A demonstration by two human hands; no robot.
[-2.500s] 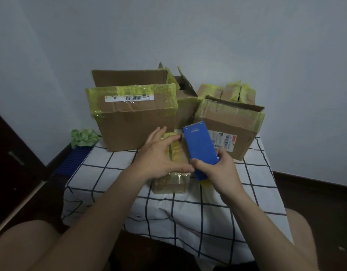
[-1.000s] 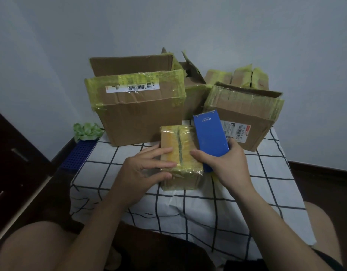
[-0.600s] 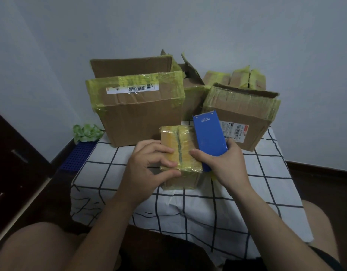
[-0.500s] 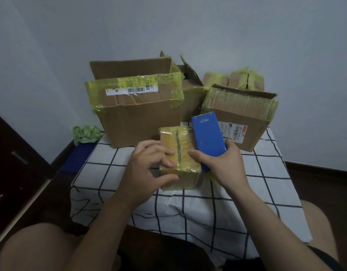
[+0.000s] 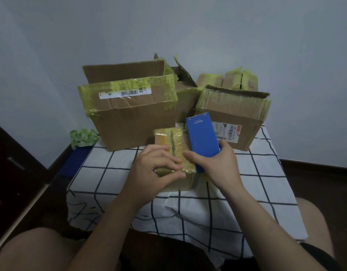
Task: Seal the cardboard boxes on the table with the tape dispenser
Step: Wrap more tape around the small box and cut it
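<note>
A small cardboard box (image 5: 169,140) wrapped in yellowish tape sits near the middle of the checked tablecloth (image 5: 110,173). My left hand (image 5: 156,167) grips its near left part, fingers curled over the top and thumb along the front edge. My right hand (image 5: 215,165) holds the blue tape dispenser (image 5: 202,136), which stands tilted against the box's right side, and its thumb lies on the box top. The box's lower half is hidden behind my hands.
A large open box (image 5: 129,112) with green-yellow tape stands behind on the left, another open box (image 5: 233,116) on the right, more boxes (image 5: 227,80) at the back by the wall. A green bundle (image 5: 83,136) lies left of the table. My knees flank the table's near edge.
My left hand went from covering the box top to gripping its near left edge with curled fingers. The right hand and dispenser stayed beside the box. The camera shifted slightly.
</note>
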